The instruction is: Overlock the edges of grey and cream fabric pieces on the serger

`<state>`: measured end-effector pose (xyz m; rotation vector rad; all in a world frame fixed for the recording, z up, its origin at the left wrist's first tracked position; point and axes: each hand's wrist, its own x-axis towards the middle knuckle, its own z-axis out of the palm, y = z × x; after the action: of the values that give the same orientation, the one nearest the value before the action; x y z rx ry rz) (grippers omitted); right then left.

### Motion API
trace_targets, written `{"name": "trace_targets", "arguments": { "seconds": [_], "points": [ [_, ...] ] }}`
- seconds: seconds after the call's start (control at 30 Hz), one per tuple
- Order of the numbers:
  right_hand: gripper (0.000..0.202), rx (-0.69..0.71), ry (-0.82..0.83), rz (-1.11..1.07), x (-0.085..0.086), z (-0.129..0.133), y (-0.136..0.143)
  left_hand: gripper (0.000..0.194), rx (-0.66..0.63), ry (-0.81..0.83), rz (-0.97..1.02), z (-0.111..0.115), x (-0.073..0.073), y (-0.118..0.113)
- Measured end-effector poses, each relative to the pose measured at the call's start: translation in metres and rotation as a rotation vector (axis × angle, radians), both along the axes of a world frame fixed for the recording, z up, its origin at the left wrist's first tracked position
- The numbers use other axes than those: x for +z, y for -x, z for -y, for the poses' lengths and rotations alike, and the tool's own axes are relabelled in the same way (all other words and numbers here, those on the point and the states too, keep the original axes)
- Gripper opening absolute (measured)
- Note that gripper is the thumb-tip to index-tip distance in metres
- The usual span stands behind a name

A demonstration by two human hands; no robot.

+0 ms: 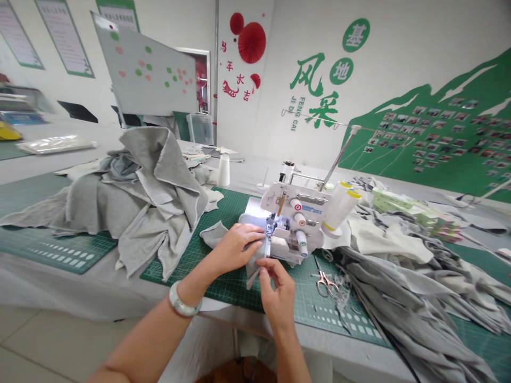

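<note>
A lit white overlock sewing machine [311, 199] stands in front of me, with a grey fabric piece [252, 268] lying at its presser foot. My left hand [239, 244] rests on this fabric, left of the foot, with its fingers stretched out flat. Below the foot, my right hand [279, 287] pinches the fabric's near edge between thumb and forefinger. The far part of the fabric lies on the machine's bed, partly hidden by my left hand. To the right of my right hand lie small scissors [326, 285] beside thread scraps [343, 292].
A heap of grey cloth [155, 175] is piled on the left. More grey and white cloth [415, 298] covers the right, hanging over the table edge. White thread cones [343, 205] stand beside the machine; another cone [224, 170] stands behind. Green cutting mats [159, 271] lie underneath.
</note>
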<state>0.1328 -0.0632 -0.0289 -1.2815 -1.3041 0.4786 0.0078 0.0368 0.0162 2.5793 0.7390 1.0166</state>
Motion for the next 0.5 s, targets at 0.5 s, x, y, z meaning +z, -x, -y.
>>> {"name": "trace_targets", "arguments": {
  "seconds": [0.5],
  "points": [
    [0.026, -0.102, 0.119, -0.293, 0.0045, -0.0071, 0.003, 0.027, 0.053, -0.005, -0.086, -0.0047, 0.0004, -0.0036]
  ]
}}
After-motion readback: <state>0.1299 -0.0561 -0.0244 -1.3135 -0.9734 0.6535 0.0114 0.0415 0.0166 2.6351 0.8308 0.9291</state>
